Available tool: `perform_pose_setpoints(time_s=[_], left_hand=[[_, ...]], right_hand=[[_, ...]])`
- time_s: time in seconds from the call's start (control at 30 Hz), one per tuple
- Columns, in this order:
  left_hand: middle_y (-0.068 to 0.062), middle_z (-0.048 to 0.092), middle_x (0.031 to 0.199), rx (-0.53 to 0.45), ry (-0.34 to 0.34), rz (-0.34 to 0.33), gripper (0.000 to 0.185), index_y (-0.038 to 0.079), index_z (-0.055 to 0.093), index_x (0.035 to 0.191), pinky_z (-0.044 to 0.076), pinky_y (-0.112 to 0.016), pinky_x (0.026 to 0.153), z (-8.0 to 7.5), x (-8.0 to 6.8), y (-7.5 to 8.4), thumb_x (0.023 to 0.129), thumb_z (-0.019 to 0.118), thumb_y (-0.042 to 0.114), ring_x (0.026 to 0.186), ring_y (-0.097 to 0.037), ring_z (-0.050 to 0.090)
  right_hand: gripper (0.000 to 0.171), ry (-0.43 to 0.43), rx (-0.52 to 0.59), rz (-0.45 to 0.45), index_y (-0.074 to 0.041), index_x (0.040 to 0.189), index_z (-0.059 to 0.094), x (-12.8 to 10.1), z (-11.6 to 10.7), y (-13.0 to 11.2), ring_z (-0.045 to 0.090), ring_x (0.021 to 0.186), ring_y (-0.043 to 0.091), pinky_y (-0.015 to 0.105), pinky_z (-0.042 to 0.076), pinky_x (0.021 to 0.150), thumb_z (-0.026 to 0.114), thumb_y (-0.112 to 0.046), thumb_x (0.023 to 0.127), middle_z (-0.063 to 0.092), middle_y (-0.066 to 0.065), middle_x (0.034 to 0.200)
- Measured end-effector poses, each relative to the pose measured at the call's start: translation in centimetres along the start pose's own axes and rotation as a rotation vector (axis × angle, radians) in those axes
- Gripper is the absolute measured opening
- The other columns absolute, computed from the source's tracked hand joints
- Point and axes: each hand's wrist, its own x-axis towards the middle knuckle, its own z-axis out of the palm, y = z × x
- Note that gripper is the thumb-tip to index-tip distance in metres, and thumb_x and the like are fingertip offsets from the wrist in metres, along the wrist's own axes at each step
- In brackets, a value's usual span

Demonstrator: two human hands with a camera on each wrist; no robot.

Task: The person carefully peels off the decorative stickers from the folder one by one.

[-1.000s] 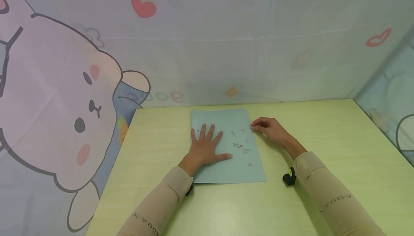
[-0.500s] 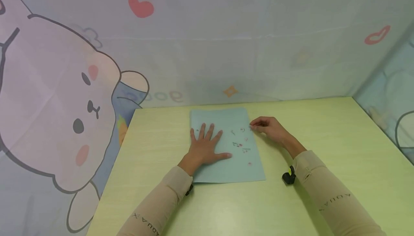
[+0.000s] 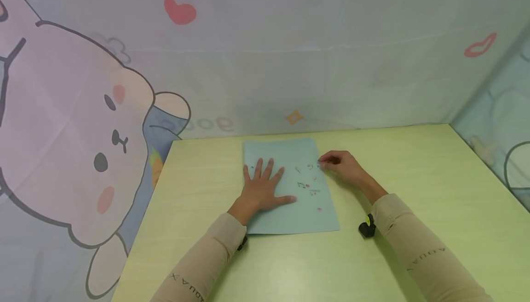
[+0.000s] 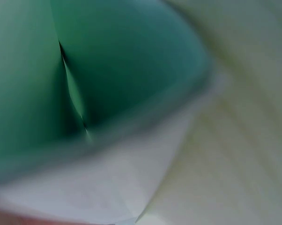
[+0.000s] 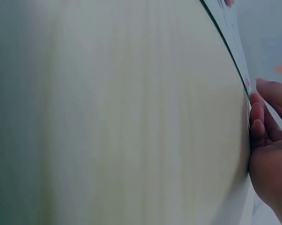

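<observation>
My left wrist view gives me almost nothing: a blurred sweep of the blue-green sheet (image 4: 122,61) with a crease or shadow line in it, and pale table (image 4: 234,154) beyond its edge. The hand itself is out of that frame. The right wrist view is mostly soft table grain, with the sheet's thin edge (image 5: 234,51) cut off at the top right and only the curled fingertips (image 5: 258,126) of my right hand showing.

From the head view, taking the sheet (image 3: 285,214) as my landmark: far left of it hangs a printed fabric backdrop with a cartoon bear (image 3: 78,136), matte and slightly creased, wrapping behind and to the right as well, dotted with hearts. The sheet lies flat on the light yellow-green wood-grain table (image 3: 434,178), near its far edge, a smooth rectangle of paper or thin plastic.

My left hand (image 3: 262,189) lies flat on the sheet's left half, fingers spread and straight, holding nothing. On the right half sit small stickers (image 3: 308,185), too tiny to read. My right hand (image 3: 341,166) rests at the sheet's upper right edge, fingers curled, tips pinched together at a small sticker (image 3: 319,166) there; I cannot tell whether it is lifted. Both sleeves are beige knit.
</observation>
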Motion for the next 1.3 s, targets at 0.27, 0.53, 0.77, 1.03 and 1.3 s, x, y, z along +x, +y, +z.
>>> perform_pose_setpoints(time_s=[0.27, 0.53, 0.77, 1.03, 1.3], left_hand=[[-0.009, 0.008, 0.178, -0.004, -0.007, -0.005, 0.103, 0.031, 0.026, 0.171, 0.001, -0.075, 0.121, -0.1, 0.0, 0.1, 0.089, 0.048, 0.090, 0.163, -0.041, -0.002], [-0.010, 0.009, 0.178, 0.002, -0.005, -0.007, 0.103, 0.031, 0.025, 0.171, 0.001, -0.075, 0.121, -0.3, -0.1, 0.0, 0.089, 0.048, 0.089, 0.163, -0.041, -0.001], [-0.009, 0.008, 0.178, 0.000, 0.000, -0.010, 0.103, 0.030, 0.025, 0.171, 0.000, -0.075, 0.121, 0.4, 0.4, -0.2, 0.089, 0.048, 0.090, 0.163, -0.041, -0.001], [-0.008, 0.006, 0.178, -0.005, -0.011, -0.008, 0.104, 0.032, 0.023, 0.171, -0.001, -0.075, 0.121, 0.8, 0.3, -0.3, 0.089, 0.048, 0.090, 0.163, -0.040, -0.003], [-0.009, 0.007, 0.178, -0.010, 0.006, -0.007, 0.103, 0.030, 0.025, 0.171, -0.001, -0.075, 0.121, 0.4, 0.5, -0.6, 0.090, 0.049, 0.089, 0.163, -0.041, -0.003]], right_hand=[[0.007, -0.008, -0.203, -0.056, -0.009, 0.105, 0.078, 0.5, 0.6, -0.3, 0.056, 0.085, 0.022, 0.038, 0.047, 0.079, 0.072, -0.012, 0.102, 0.068, 0.005, 0.096], [0.007, -0.043, -0.189, -0.062, -0.005, 0.106, 0.072, 0.5, 0.4, -0.8, 0.056, 0.089, 0.023, 0.038, 0.047, 0.081, 0.066, -0.009, 0.105, 0.066, 0.009, 0.100], [0.016, -0.084, -0.051, -0.004, 0.001, 0.115, 0.066, 0.2, -1.3, 0.2, 0.059, 0.096, 0.027, 0.034, 0.049, 0.082, 0.058, -0.012, 0.110, 0.065, 0.016, 0.111], [0.021, 0.010, -0.081, 0.082, 0.004, 0.119, 0.066, -1.7, -5.9, 2.4, 0.060, 0.090, 0.027, 0.032, 0.050, 0.074, 0.057, -0.013, 0.111, 0.067, 0.020, 0.106], [0.029, 0.077, -0.027, 0.109, 0.000, 0.129, 0.070, -1.8, -6.6, 2.9, 0.059, 0.098, 0.026, 0.030, 0.051, 0.077, 0.056, -0.018, 0.112, 0.067, 0.021, 0.124]])
